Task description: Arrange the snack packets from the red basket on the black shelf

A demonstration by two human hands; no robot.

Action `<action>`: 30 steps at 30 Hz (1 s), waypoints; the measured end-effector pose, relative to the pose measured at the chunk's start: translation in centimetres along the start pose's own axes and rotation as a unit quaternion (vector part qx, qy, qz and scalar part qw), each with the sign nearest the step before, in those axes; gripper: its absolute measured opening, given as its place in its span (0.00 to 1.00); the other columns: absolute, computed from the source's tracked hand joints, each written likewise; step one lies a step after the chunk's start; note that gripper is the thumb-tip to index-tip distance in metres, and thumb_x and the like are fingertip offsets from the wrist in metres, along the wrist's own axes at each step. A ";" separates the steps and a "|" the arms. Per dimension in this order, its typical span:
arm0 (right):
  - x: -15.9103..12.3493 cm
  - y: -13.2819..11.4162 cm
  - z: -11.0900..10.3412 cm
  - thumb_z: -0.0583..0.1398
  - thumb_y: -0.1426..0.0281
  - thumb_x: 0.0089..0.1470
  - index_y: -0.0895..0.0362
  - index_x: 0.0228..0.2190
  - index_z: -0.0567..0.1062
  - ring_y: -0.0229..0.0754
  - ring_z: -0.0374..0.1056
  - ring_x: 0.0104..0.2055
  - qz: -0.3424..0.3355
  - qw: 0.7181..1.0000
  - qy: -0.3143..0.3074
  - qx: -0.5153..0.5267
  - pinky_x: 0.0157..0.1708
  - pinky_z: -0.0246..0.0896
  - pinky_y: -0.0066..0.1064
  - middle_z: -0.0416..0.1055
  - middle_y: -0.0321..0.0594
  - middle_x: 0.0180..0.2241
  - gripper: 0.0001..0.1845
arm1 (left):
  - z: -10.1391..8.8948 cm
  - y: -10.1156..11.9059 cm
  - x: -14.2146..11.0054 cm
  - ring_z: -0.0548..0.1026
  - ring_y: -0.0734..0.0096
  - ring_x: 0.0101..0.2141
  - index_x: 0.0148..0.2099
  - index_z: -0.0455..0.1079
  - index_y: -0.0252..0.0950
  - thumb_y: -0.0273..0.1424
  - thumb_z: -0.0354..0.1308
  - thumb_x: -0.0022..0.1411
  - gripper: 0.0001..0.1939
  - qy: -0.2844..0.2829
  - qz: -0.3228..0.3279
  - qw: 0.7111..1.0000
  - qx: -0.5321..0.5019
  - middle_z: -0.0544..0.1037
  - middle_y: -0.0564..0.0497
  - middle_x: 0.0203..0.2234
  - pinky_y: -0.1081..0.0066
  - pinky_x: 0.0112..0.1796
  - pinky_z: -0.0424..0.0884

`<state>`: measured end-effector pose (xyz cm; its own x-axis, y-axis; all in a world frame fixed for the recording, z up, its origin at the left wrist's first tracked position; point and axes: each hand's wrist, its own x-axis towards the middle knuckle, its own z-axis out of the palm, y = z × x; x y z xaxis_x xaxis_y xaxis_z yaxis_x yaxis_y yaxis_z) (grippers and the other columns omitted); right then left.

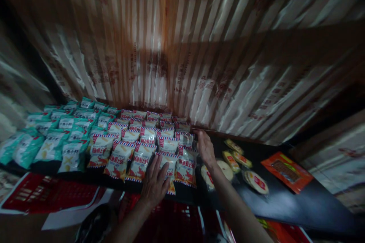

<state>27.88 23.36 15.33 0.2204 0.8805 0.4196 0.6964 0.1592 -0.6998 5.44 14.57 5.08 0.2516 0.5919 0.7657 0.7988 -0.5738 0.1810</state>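
Note:
Rows of small snack bags with red-and-blue striped edges [141, 159] stand on a dark shelf [288, 201]. My left hand [156, 184] lies on a front-row snack bag [171, 165], its fingers spread and covering part of it. At the right end of these rows, my right hand [205, 146] is held beside a snack bag [185, 138]. Its fingers reach toward the back of the shelf and look loosely bent, with nothing seen in them. Whether they touch the bag is hard to see in the dim light.
Teal snack bags [74, 155] fill the shelf's left side. To the right lie round flat packs [256, 182], small yellow packs [230, 161] and an orange packet [287, 172]. Corrugated sheeting [216, 64] closes off the back. Red packaging [51, 193] shows below the shelf.

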 end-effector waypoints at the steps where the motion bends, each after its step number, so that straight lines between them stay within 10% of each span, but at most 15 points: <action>1: -1.6 -0.1 -0.3 0.40 0.45 0.58 0.58 0.42 0.77 0.50 0.58 0.60 0.007 0.999 0.031 0.008 0.61 0.48 0.48 0.70 0.50 0.52 0.38 | 0.1 0.0 0.0 0.51 0.53 0.64 0.62 0.56 0.34 0.29 0.52 0.64 0.24 0.006 0.000 1.000 0.001 0.56 0.39 0.63 0.55 0.55 0.65; 13: -18.9 -1.1 1.1 0.51 0.53 0.57 0.48 0.42 0.78 0.53 0.61 0.58 0.070 0.995 0.036 0.068 0.58 0.55 0.54 0.69 0.47 0.52 0.21 | 0.0 0.0 -0.2 0.51 0.57 0.64 0.60 0.61 0.36 0.33 0.51 0.65 0.22 0.012 0.014 1.000 0.025 0.58 0.42 0.63 0.58 0.56 0.62; 30: -17.6 -4.7 1.9 0.49 0.54 0.59 0.53 0.43 0.77 0.49 0.64 0.57 0.033 0.998 0.039 0.041 0.58 0.57 0.48 0.70 0.49 0.52 0.23 | -2.5 -2.3 -0.6 0.49 0.56 0.64 0.63 0.58 0.41 0.37 0.55 0.61 0.29 -0.076 0.144 0.986 -0.024 0.55 0.44 0.64 0.55 0.59 0.54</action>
<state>19.47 7.97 10.14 0.3193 0.8534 0.4120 0.6207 0.1401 -0.7714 2.05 14.08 5.74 0.5469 0.4763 0.6885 0.6559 -0.7548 0.0011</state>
